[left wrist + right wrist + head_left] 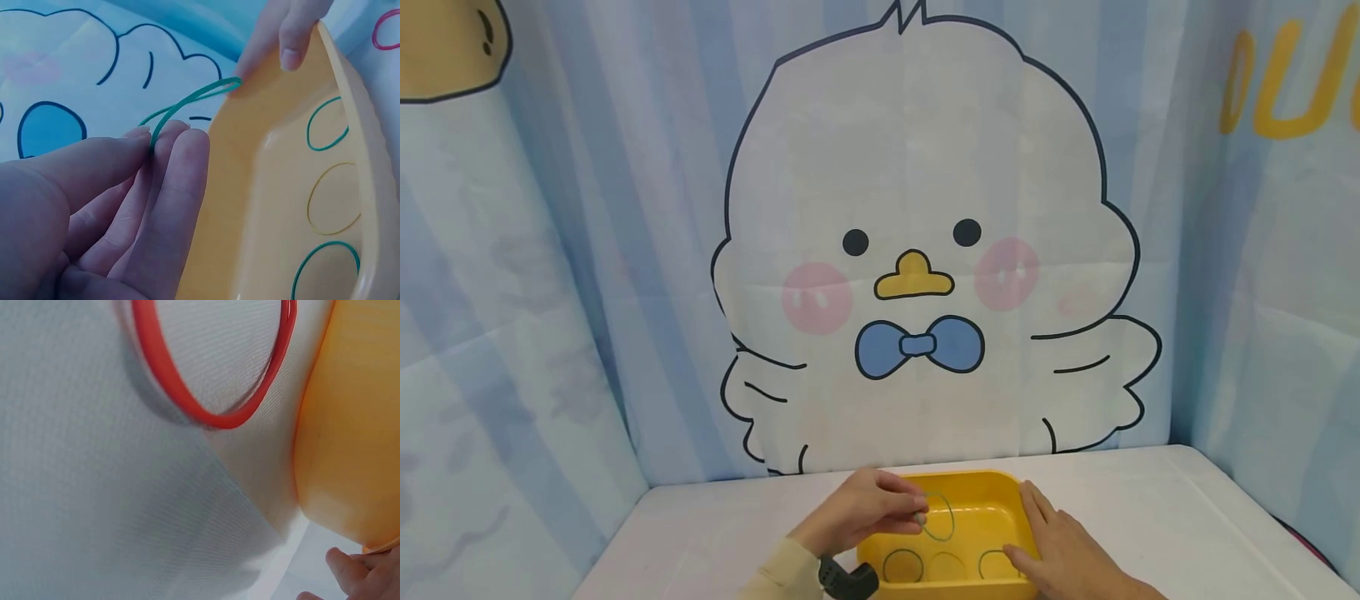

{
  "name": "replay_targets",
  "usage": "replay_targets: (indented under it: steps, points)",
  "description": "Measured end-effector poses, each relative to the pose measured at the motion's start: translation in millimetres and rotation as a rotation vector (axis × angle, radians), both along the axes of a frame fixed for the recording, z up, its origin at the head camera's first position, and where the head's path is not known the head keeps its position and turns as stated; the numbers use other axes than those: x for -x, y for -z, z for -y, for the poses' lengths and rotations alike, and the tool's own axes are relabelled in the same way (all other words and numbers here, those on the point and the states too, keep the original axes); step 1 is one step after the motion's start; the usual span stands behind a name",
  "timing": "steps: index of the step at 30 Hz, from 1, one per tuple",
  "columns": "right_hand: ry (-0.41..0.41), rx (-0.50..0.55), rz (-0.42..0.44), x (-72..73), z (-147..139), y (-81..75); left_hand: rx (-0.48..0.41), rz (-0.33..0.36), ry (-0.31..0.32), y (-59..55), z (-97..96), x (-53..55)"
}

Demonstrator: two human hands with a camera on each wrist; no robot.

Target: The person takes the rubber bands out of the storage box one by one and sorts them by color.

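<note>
My left hand (876,507) pinches a thin green rubber band (194,97) between thumb and fingertips, holding it up over the yellow tray (962,476). Lying on the tray's floor are a green band (309,130), a yellow band (309,203) and another green band (325,244), spaced apart in a row along one side. At the tray's right side, my right hand (1070,546) rests on the rim with fingers extended and the thumb reaching over the inside. In the right wrist view only part of that hand shows, at the lower right corner.
A red band (215,420) lies on the white tabletop (1165,508) outside the tray, close to the right wrist. Behind the table hangs a cloth (917,167) printed with a white duck. A dark watch (848,577) is on the left wrist.
</note>
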State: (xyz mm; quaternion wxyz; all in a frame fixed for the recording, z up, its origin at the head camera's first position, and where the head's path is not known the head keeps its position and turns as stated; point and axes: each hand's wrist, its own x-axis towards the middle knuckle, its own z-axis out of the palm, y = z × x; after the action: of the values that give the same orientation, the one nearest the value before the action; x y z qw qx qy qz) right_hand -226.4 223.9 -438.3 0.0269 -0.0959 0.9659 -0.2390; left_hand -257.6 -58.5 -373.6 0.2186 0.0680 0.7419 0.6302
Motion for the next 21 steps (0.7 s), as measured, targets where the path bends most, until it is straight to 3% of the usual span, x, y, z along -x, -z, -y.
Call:
replay_targets:
  steps: [8,21]
  points:
    - [-0.009,-0.003,-0.016,0.3,-1.3,2.1,-0.006,0.026,-0.012,1.1,20.6,-8.3]
    - [-0.018,-0.004,-0.031,0.4,-1.5,2.8,0.044,0.094,-0.097,10.6,52.7,-28.6]
